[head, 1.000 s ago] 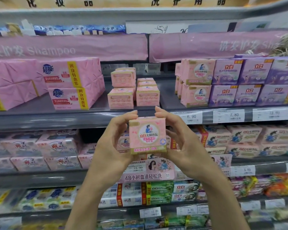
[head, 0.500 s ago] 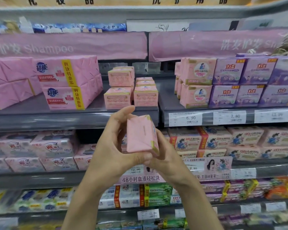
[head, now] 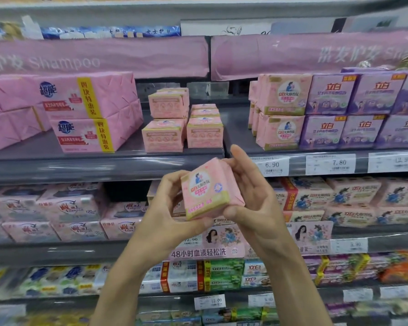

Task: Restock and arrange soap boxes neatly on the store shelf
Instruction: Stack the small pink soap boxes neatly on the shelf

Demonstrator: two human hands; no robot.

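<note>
One pink soap box [head: 205, 192] sits tilted, left hand [head: 169, 208] cradling its lower corner, right hand [head: 252, 196] curled round its far side; seemingly light, stiff, slick-wrapped; opposite faces grip best.

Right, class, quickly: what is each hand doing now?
Left hand: holding the soap box.
Right hand: holding the same box.

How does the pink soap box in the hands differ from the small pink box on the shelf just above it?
The held soap box is tilted in the air, gripped by the left hand and right hand; the shelf box sits level on the shelf. The held soap box faces us with a round logo; the shelf box shows a framed row of small circles. Both are pink with yellowish trim.
</note>
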